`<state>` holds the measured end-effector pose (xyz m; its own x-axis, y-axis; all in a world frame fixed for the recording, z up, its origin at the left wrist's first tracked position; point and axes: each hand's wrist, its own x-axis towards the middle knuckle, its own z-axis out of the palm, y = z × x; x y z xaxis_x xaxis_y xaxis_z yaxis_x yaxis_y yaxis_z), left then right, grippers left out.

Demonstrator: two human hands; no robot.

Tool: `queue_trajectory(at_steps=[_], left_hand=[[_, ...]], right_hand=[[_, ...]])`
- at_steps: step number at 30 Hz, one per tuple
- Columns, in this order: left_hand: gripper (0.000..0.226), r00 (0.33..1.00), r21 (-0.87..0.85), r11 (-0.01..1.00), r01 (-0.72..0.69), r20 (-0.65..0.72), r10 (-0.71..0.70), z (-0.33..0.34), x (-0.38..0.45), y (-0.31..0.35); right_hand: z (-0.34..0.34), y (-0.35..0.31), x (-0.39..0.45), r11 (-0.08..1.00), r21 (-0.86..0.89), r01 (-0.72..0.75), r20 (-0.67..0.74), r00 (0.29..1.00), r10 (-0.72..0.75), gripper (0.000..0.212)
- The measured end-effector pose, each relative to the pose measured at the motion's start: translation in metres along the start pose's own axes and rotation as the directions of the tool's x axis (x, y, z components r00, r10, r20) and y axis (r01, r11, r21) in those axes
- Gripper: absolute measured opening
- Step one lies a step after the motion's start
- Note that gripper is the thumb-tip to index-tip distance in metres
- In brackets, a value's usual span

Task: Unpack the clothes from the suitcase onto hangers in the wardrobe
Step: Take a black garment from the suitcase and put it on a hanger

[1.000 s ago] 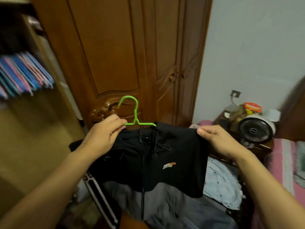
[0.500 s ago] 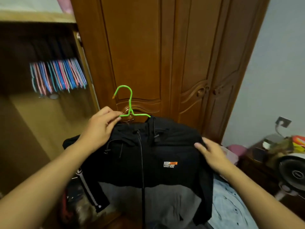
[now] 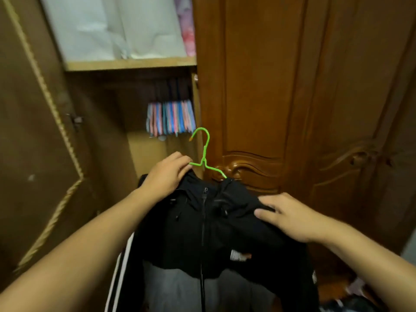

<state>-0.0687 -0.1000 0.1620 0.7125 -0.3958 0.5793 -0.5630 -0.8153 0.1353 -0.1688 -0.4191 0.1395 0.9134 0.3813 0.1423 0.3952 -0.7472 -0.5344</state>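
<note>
A black and grey zip jacket (image 3: 213, 239) hangs on a green hanger (image 3: 205, 152), held up in front of the wardrobe. My left hand (image 3: 165, 174) grips the jacket's left shoulder together with the hanger's left arm. My right hand (image 3: 290, 216) holds the jacket's right shoulder, fingers curled over the black cloth. The hanger's hook points up and stands free, just right of the open wardrobe compartment (image 3: 135, 122). The suitcase is out of sight.
Several pink and blue empty hangers (image 3: 171, 119) hang bunched at the right of the compartment. A shelf (image 3: 130, 64) above carries pale folded fabric. The open wardrobe door (image 3: 29, 131) stands at left, closed carved doors (image 3: 292, 109) at right.
The view has swung left and up toward the open wardrobe. Both hands have carried the jacket on its hanger closer to the compartment. The bedside table and fan have left the view.
</note>
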Motion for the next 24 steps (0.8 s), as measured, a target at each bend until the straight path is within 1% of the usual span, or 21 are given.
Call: queue_trajectory(at_steps=[1,2,3,4,5,6,8,11,12,13,14,15,16,17,19,21,22,24], left_hand=[[0.02,0.998,0.11,0.993,0.053,0.022,-0.056,-0.006,0.001,-0.009],[0.022,0.992,0.192,0.975,0.114,0.031,-0.122,-0.013,0.002,-0.016],[0.022,0.983,0.242,0.956,0.166,0.032,-0.179,-0.021,0.004,-0.023],[0.023,0.976,0.28,0.94,0.195,0.038,-0.214,-0.029,0.005,-0.028],[0.022,0.973,0.316,0.928,0.198,0.052,-0.225,-0.036,0.007,-0.035],[0.022,0.972,0.353,0.917,0.185,0.072,-0.223,-0.042,0.008,-0.042],[0.022,0.967,0.392,0.904,0.173,0.107,-0.231,-0.055,0.01,-0.057],[0.017,0.947,0.31,0.915,0.258,0.108,-0.303,-0.075,0.019,-0.084],[0.026,0.936,0.28,0.916,0.288,0.12,-0.331,-0.083,0.021,-0.096],[0.039,0.925,0.29,0.907,0.307,0.134,-0.356,-0.093,0.022,-0.108],[0.05,0.919,0.335,0.887,0.318,0.122,-0.375,-0.103,0.021,-0.122],[0.056,0.918,0.418,0.852,0.316,0.091,-0.386,-0.113,0.018,-0.137],[0.058,0.921,0.523,0.795,0.307,0.048,-0.387,-0.123,0.013,-0.151],[0.058,0.92,0.626,0.718,0.303,0.005,-0.393,-0.134,0.006,-0.164],[0.056,0.9,0.771,0.539,0.339,-0.099,-0.425,-0.154,-0.007,-0.19],[0.056,0.879,0.858,0.371,0.355,-0.172,-0.444,-0.167,-0.016,-0.211],[0.059,0.876,0.887,0.315,0.338,-0.175,-0.449,-0.169,-0.017,-0.218],[0.066,0.878,0.924,0.246,0.294,-0.159,-0.452,-0.166,-0.016,-0.228]], right_hand=[[0.009,-0.01,0.006,0.991,0.13,0.003,0.02,1.0,-0.006,0.018],[0.016,-0.02,0.012,0.962,0.274,-0.005,0.04,0.999,-0.006,0.025],[0.023,-0.034,0.017,0.92,0.391,-0.02,0.077,0.997,-0.011,0.052],[0.032,-0.044,0.022,0.906,0.423,-0.02,0.11,0.994,-0.029,0.078],[0.04,-0.053,0.027,0.917,0.399,0.006,0.115,0.992,-0.056,0.095],[0.046,-0.063,0.033,0.926,0.373,0.049,0.134,0.985,-0.106,0.102],[0.054,-0.086,0.047,0.931,0.347,0.111,0.172,0.969,-0.179,0.104],[0.064,-0.112,0.073,0.919,0.36,0.163,0.12,0.968,-0.219,0.101],[0.07,-0.118,0.083,0.916,0.367,0.164,0.103,0.971,-0.215,0.1],[0.075,-0.123,0.093,0.914,0.378,0.148,0.093,0.976,-0.197,0.099],[0.082,-0.127,0.104,0.909,0.398,0.126,0.085,0.981,-0.173,0.098],[0.088,-0.131,0.116,0.903,0.417,0.103,0.07,0.987,-0.145,0.097],[0.095,-0.134,0.13,0.899,0.428,0.097,0.035,0.992,-0.123,0.096],[0.1,-0.138,0.145,0.898,0.432,0.088,-0.005,0.995,-0.095,0.094],[0.112,-0.147,0.18,0.889,0.454,0.06,-0.064,0.997,-0.035,0.086],[0.13,-0.163,0.213,0.875,0.484,-0.015,-0.093,0.993,0.068,0.073],[0.14,-0.171,0.227,0.873,0.485,-0.055,-0.115,0.985,0.126,0.068],[0.156,-0.189,0.245,0.876,0.473,-0.091,-0.171,0.966,0.193,0.065]])
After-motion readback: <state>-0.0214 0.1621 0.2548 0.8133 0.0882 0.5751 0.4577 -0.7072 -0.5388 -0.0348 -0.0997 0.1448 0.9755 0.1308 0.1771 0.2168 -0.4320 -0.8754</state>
